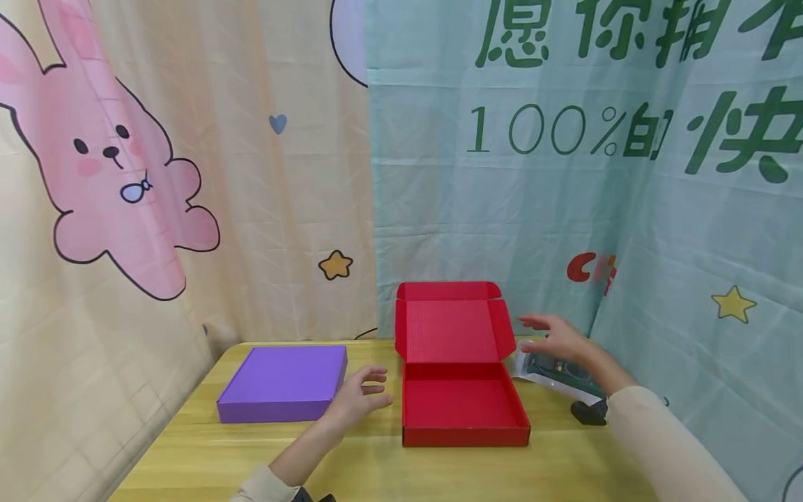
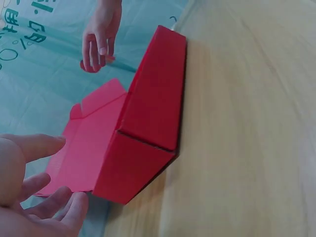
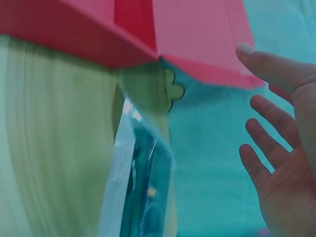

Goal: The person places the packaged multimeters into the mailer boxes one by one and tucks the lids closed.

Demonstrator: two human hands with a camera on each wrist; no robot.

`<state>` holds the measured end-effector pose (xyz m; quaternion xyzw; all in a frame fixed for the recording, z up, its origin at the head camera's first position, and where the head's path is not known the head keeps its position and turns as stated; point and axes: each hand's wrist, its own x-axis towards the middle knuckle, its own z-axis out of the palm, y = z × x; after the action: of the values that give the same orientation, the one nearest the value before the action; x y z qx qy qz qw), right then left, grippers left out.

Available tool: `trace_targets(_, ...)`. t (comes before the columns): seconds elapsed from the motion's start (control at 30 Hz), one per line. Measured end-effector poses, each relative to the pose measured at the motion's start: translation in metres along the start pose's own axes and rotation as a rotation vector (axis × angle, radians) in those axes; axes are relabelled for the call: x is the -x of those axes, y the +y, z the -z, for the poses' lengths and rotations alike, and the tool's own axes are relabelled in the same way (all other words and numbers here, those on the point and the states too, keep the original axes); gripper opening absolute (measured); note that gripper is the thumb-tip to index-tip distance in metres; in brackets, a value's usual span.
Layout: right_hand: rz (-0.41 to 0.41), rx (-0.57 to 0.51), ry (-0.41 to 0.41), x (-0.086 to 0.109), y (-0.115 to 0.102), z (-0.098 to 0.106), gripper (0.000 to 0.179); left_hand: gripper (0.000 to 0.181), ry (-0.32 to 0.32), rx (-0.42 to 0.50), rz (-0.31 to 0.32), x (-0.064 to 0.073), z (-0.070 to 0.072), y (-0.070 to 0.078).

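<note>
A red cardboard box point(image 1: 465, 436) stands on the table with its lid point(image 1: 453, 331) raised, its inside bare. My left hand point(image 1: 359, 397) hovers between it and a closed purple box point(image 1: 285, 376), fingers loosely bent and holding nothing. In the left wrist view the thumb and fingers are spread beside the red box point(image 2: 150, 98). My right hand point(image 1: 558, 340) is in the air right of the raised lid, above a clear plastic bag point(image 1: 558, 369) with dark contents. The right wrist view shows that hand point(image 3: 286, 163) with fingers apart and nothing in them, near the lid's side flap point(image 3: 212, 74).
A wooden table point(image 1: 370, 467) carries both boxes and the bag. Behind it hang a cream curtain point(image 1: 276, 209) with a pink rabbit and a pale green curtain point(image 1: 477, 216) with lettering. A black strap piece point(image 1: 588, 413) shows at the right wrist.
</note>
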<state>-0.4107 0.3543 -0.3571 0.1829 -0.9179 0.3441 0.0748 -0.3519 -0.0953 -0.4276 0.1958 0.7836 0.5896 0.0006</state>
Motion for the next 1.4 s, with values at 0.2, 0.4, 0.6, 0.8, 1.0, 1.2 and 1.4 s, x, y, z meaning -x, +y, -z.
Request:
trace_targets(0.2,-0.043,0.028,0.003,0.011,0.025,0.006,0.082,0.054,-0.028,0.027,-0.003,0.000,-0.013,-0.010)
trace_targets(0.4,-0.103,0.053,-0.014,0.022,0.044,0.010,0.079,0.059,-0.039,0.104,0.035,0.001,-0.023,-0.019)
trace_targets(0.6,-0.125,0.066,-0.012,0.034,0.068,0.009,0.075,0.063,-0.021,0.158,0.106,0.004,-0.034,-0.023)
trace_targets(0.8,-0.153,0.067,-0.036,0.042,0.091,0.006,0.078,0.064,-0.001,0.202,0.158,0.007,-0.040,-0.026)
trace_targets(1.0,-0.171,0.067,-0.035,0.041,0.105,0.004,0.079,0.060,-0.028,0.277,0.166,0.008,-0.043,-0.027)
trace_targets(1.2,-0.214,0.168,-0.050,0.044,0.111,-0.002,0.087,0.059,-0.022,0.327,0.174,0.009,-0.046,-0.030)
trace_targets(1.4,-0.236,0.214,-0.052,0.041,0.118,-0.009,0.092,0.059,-0.019,0.327,0.171,0.008,-0.047,-0.028)
